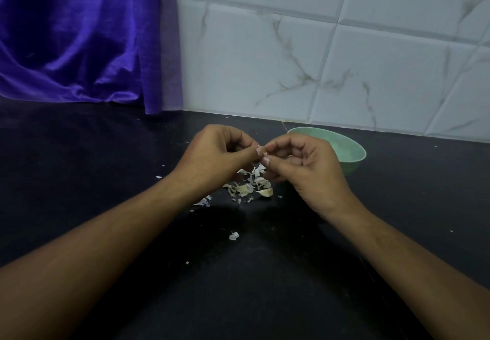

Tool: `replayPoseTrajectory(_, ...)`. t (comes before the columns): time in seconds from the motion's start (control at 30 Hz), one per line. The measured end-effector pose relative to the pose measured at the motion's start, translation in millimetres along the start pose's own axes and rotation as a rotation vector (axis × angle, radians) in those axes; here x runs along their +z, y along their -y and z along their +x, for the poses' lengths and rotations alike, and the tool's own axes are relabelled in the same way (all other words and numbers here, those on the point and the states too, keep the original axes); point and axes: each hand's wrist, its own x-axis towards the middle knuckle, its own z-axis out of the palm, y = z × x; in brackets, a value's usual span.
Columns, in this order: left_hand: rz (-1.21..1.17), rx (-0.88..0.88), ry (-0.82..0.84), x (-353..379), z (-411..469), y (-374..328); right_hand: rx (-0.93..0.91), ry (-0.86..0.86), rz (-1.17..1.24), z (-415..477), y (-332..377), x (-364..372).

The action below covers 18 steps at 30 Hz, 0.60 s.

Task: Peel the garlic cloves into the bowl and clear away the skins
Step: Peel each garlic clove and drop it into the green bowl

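Both my hands meet on one bit of garlic above the skins, left of the bowl.

At the far left hangs a purple satin cloth (79,34), its hem on the black stone counter (106,154). My left hand (212,154) and right hand (305,167) are curled fingertip to fingertip, pinching a small pale piece of garlic (259,146); my fingers hide most of it, so I cannot tell clove from skin. Below them lies a heap of white papery garlic skins (249,183), with a whole cream garlic clove (266,192) at its near right edge and a stray scrap (234,235) nearer me. Just right, behind my right hand, sits the pale green round bowl (352,154) by the white marbled tile wall (318,61).
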Motion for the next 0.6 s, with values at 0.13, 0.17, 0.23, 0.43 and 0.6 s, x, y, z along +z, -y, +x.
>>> replayPoseTrajectory(0.13,-0.008,-0.017,0.013,-0.5,-1.4,-3.3,-0.020,-0.005,-0.034,-0.4,0.1,-0.5)
replayPoseTrajectory(0.17,-0.007,-0.020,0.012,-0.7,-1.8,-3.8,-0.027,-0.007,-0.047,-0.7,0.2,-0.5)
replayPoseTrajectory(0.23,0.007,-0.016,0.004,-0.8,-2.3,-5.0,-0.045,-0.014,-0.081,-1.2,0.0,-0.5)
replayPoseTrajectory(0.43,0.054,-0.011,-0.045,1.1,-4.0,-7.0,-0.056,-0.031,-0.127,-2.9,-0.1,1.5)
replayPoseTrajectory(0.6,0.136,0.024,-0.106,3.8,-7.4,-10.7,-0.055,-0.036,-0.144,-3.0,-0.5,3.4)
